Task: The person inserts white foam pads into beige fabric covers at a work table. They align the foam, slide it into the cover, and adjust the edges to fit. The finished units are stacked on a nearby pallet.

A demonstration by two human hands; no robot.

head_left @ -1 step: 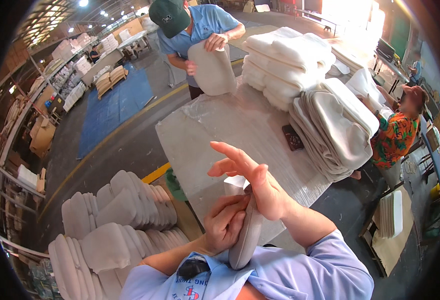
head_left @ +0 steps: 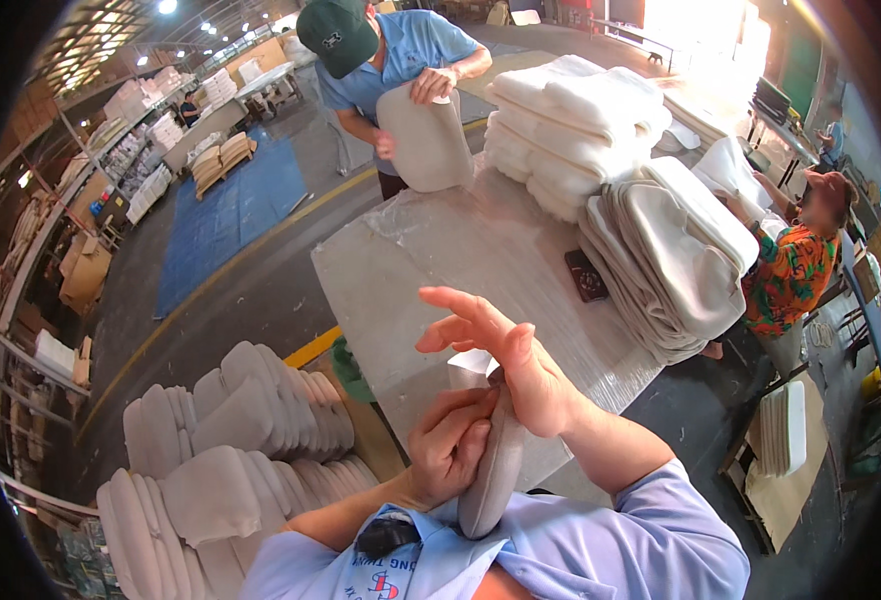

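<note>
A pale grey seat cushion (head_left: 493, 475) stands edge-on against my chest, its lower end resting on my shirt. My left hand (head_left: 451, 445) is closed on the cushion's upper edge, with thumb and fingertips pinching the cover there. Against the other side of the same top corner lies the heel of my right hand (head_left: 506, 350); its fingers are stretched out and apart. A small white flap (head_left: 472, 362) shows between the hands. What lies right at the left fingertips is partly hidden.
A plastic-covered table (head_left: 401, 270) lies ahead, bearing stacked white padding (head_left: 576, 125), grey covers (head_left: 671, 260) and a dark phone (head_left: 586, 276). Cushion piles (head_left: 251, 420) stand at left. Across the table a co-worker (head_left: 401, 60) holds another cushion (head_left: 426, 140); another person (head_left: 796, 260) works at right.
</note>
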